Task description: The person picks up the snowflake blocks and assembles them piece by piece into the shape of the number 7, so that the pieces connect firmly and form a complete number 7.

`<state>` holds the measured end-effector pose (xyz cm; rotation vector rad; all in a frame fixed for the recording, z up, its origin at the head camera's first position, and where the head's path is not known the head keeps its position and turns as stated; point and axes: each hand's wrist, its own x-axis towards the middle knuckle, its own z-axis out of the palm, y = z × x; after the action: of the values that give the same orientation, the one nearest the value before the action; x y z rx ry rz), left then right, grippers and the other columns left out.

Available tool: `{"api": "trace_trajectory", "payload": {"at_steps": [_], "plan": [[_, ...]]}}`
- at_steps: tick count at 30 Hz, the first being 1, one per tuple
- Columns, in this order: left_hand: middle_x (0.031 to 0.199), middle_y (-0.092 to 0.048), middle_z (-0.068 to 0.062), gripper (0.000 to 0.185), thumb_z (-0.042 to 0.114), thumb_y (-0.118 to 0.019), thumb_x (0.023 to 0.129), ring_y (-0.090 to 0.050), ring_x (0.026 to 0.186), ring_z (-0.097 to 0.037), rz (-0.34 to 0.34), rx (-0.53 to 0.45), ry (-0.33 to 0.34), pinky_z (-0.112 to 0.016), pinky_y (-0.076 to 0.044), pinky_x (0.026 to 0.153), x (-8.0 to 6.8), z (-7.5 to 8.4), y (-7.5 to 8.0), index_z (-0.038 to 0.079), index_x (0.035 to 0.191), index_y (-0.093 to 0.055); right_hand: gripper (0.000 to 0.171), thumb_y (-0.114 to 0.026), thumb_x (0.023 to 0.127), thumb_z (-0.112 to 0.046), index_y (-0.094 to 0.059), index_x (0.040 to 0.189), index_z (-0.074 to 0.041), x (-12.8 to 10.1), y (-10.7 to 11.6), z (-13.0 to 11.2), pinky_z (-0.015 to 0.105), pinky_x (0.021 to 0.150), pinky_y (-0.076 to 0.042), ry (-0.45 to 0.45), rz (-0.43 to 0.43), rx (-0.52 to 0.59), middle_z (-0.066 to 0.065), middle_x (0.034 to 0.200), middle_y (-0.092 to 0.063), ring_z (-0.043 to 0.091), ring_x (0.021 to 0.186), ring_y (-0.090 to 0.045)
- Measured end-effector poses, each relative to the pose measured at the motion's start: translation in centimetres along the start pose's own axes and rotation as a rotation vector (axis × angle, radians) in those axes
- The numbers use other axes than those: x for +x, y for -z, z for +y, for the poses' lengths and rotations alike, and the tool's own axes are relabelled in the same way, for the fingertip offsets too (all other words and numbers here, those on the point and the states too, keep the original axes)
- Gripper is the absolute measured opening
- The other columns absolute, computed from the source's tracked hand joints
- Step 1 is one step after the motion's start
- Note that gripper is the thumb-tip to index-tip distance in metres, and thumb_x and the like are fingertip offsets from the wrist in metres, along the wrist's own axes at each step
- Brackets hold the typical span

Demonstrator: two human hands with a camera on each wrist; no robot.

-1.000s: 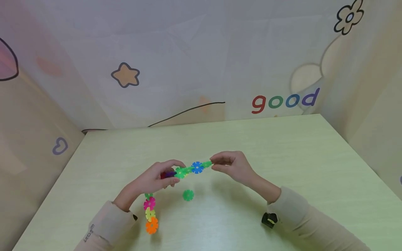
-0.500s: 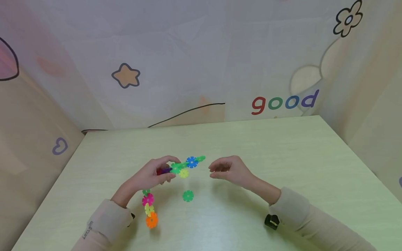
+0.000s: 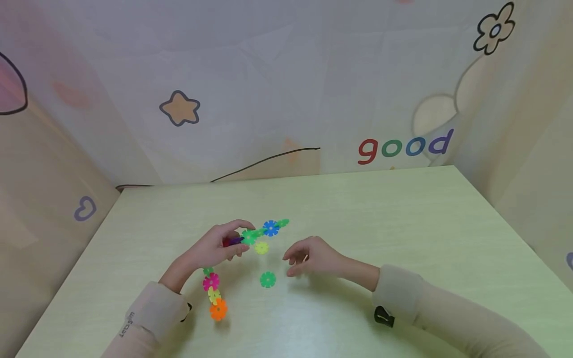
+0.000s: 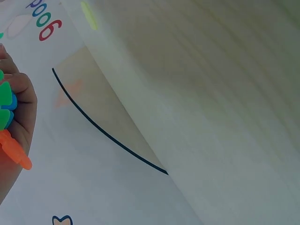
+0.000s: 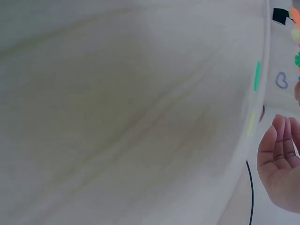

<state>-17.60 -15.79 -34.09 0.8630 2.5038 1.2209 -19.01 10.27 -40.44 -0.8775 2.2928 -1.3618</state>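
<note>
My left hand (image 3: 219,248) grips a chain of snowflake discs (image 3: 264,230) near its middle. One end, with green, blue and yellow discs, sticks out to the right above the table. The other end (image 3: 214,296), pink, yellow and orange, hangs down by my left wrist. A loose green disc (image 3: 267,279) lies flat on the pale green table (image 3: 403,238). My right hand (image 3: 309,258) hovers just right of that disc with loosely curled fingers and holds nothing. In the left wrist view, fingers (image 4: 21,101) hold green, blue and orange discs (image 4: 9,126).
Cartoon-printed walls close the table in at the back and both sides, with the word "good" (image 3: 405,145) at the back right. A small black device (image 3: 384,316) sits on my right sleeve.
My right hand let go of the chain's right end and moved down and left toward the loose green disc. The left hand keeps the chain, its free end tilted slightly up.
</note>
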Motion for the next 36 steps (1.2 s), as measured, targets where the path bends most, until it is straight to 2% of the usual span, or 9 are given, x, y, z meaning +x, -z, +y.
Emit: {"api": "trace_trajectory", "payload": {"at_steps": [6, 12, 17, 20, 25, 28, 32, 36], "plan": [[0.074, -0.06, -0.021, 0.034, 0.001, -0.06, 0.087, -0.053, 0.058, -0.027, -0.004, -0.009, 0.006, -0.035, -0.051, 0.057, 0.0, -0.1, 0.0, 0.001, 0.119, -0.049, 0.029, -0.077, 0.072, -0.006, -0.067, 0.098, 0.001, 0.6, -1.6, 0.2, 0.02, 0.055, -0.044, -0.04, -0.093, 0.01, -0.001, 0.071, -0.058, 0.008, 0.061, -0.051], [0.073, -0.059, -0.021, 0.034, 0.0, -0.06, 0.087, -0.052, 0.056, -0.026, -0.01, -0.016, 0.014, -0.034, -0.05, 0.057, 0.0, -0.1, 0.0, 0.001, 0.119, -0.05, 0.038, -0.079, 0.071, -0.011, -0.067, 0.105, -0.002, 1.5, -2.8, 0.1, 0.019, 0.059, -0.041, -0.034, -0.129, -0.11, 0.001, 0.077, -0.056, 0.008, 0.064, -0.047], [0.069, -0.058, -0.01, 0.034, 0.0, -0.06, 0.087, -0.052, 0.056, -0.03, -0.008, -0.012, 0.002, -0.033, -0.05, 0.056, 0.1, -0.3, 0.0, 0.001, 0.119, -0.05, 0.045, -0.08, 0.07, -0.016, -0.067, 0.112, -0.008, 2.4, -3.3, 0.0, 0.02, 0.063, -0.041, -0.043, -0.132, -0.215, -0.002, 0.083, -0.056, 0.012, 0.074, -0.048], [0.067, -0.056, -0.003, 0.034, 0.0, -0.061, 0.086, -0.052, 0.056, -0.03, -0.004, -0.005, -0.009, -0.031, -0.049, 0.055, 0.2, -0.3, 0.0, 0.002, 0.119, -0.05, 0.045, -0.08, 0.069, -0.018, -0.068, 0.112, -0.011, 2.7, -3.4, 0.0, 0.019, 0.064, -0.04, -0.034, -0.13, -0.266, -0.003, 0.083, -0.054, 0.011, 0.074, -0.047], [0.067, -0.056, -0.002, 0.034, -0.001, -0.061, 0.086, -0.051, 0.055, -0.028, 0.004, 0.001, -0.01, -0.027, -0.048, 0.055, 0.2, -0.3, 0.2, 0.002, 0.119, -0.05, 0.034, -0.079, 0.07, -0.019, -0.072, 0.103, -0.012, 2.8, -3.5, -0.1, 0.018, 0.062, -0.035, 0.018, -0.119, -0.339, -0.004, 0.077, -0.05, 0.007, 0.069, -0.042], [0.067, -0.056, -0.002, 0.035, -0.001, -0.061, 0.086, -0.051, 0.055, -0.028, 0.003, -0.002, -0.007, -0.026, -0.047, 0.055, 0.2, -0.3, 0.2, 0.002, 0.119, -0.05, 0.026, -0.079, 0.07, -0.017, -0.072, 0.095, -0.012, 2.9, -3.6, -0.2, 0.018, 0.062, -0.036, 0.011, -0.117, -0.349, -0.004, 0.076, -0.051, 0.007, 0.069, -0.043], [0.067, -0.056, -0.002, 0.034, -0.001, -0.061, 0.086, -0.051, 0.055, -0.03, 0.003, -0.007, -0.008, -0.026, -0.047, 0.055, 0.2, -0.2, 0.1, 0.002, 0.119, -0.05, 0.023, -0.08, 0.068, -0.012, -0.067, 0.087, -0.01, 2.8, -3.6, -0.4, 0.02, 0.068, -0.04, -0.045, -0.112, -0.308, -0.004, 0.078, -0.054, 0.01, 0.075, -0.047], [0.067, -0.056, -0.002, 0.034, -0.001, -0.061, 0.086, -0.051, 0.055, -0.032, 0.006, -0.011, -0.014, -0.027, -0.047, 0.055, 0.2, 0.0, 0.0, 0.001, 0.118, -0.05, 0.02, -0.079, 0.07, -0.007, -0.063, 0.082, -0.008, 2.5, -3.3, -0.4, 0.021, 0.067, -0.042, -0.072, -0.107, -0.245, -0.005, 0.073, -0.055, 0.01, 0.071, -0.048]]}}
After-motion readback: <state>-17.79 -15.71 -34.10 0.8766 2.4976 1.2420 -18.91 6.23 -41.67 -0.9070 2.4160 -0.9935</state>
